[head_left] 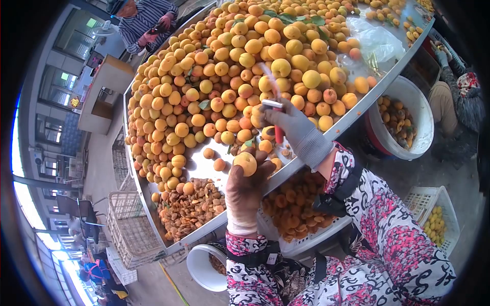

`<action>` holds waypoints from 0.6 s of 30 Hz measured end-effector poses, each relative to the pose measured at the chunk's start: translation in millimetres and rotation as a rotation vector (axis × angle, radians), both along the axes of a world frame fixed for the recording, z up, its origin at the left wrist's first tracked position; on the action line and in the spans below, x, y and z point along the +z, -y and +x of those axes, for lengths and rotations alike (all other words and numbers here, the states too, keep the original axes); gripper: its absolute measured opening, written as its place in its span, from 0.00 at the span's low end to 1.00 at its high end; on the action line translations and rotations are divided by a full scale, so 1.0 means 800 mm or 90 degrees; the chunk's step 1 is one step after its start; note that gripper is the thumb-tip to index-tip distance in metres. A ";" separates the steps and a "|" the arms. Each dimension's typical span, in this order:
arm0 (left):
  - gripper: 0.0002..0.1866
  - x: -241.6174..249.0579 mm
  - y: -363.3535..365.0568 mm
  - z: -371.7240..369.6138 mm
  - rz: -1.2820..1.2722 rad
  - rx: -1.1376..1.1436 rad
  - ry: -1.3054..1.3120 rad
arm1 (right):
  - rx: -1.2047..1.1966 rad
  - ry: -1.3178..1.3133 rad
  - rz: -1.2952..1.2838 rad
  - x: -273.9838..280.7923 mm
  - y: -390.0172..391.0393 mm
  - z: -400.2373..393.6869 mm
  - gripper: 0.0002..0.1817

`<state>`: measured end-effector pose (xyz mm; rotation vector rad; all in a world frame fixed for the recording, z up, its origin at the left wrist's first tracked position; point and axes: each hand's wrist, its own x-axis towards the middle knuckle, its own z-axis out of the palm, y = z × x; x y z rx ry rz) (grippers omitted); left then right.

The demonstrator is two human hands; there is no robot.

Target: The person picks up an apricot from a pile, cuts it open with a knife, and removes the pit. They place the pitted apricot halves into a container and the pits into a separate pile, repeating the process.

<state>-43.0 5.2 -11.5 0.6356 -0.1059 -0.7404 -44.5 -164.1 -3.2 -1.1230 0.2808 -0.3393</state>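
My left hand [247,191], in a brown-stained glove, is closed around an apricot [245,163] near the table's front edge. To its right, my right hand [296,125] wears a grey glove and grips a small knife [278,134] with a red handle. The knife's blade points up and away, smeared by motion, and looks apart from the held apricot. A large heap of whole apricots [219,81] covers the metal table beyond both hands. Left of my left hand lies a pile of brownish apricot pieces [191,209].
Below the table edge sits a white crate of apricot halves [293,209]. White buckets stand at right [426,135] and below [200,270]. A plastic bag [375,41] lies on the table. Co-workers are at far left [145,23] and right [459,102]. Stacked crates [132,224] stand left.
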 end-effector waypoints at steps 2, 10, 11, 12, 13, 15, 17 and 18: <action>0.30 0.006 0.008 -0.007 0.016 -0.010 0.022 | 0.015 0.006 0.210 0.001 0.002 -0.001 0.16; 0.34 0.008 0.016 -0.005 0.093 0.018 0.069 | 0.033 0.080 0.025 0.012 -0.010 -0.014 0.15; 0.33 0.011 0.011 -0.002 0.121 0.028 0.089 | 0.072 0.021 -0.107 0.012 -0.004 -0.019 0.16; 0.33 0.011 0.005 0.001 0.122 0.029 0.092 | 0.110 -0.039 -0.240 0.012 -0.001 -0.021 0.17; 0.28 0.009 0.000 0.004 0.087 0.017 0.092 | 0.131 -0.067 -0.255 0.010 -0.005 -0.024 0.20; 0.23 0.005 -0.002 0.003 0.064 0.016 0.101 | 0.208 -0.073 -0.220 0.013 -0.014 -0.028 0.19; 0.26 0.006 0.004 -0.001 0.117 0.044 0.075 | 0.286 -0.090 -0.172 0.024 -0.018 -0.036 0.19; 0.30 0.008 0.005 -0.002 0.172 0.074 0.052 | 0.284 -0.090 -0.171 0.028 -0.015 -0.037 0.19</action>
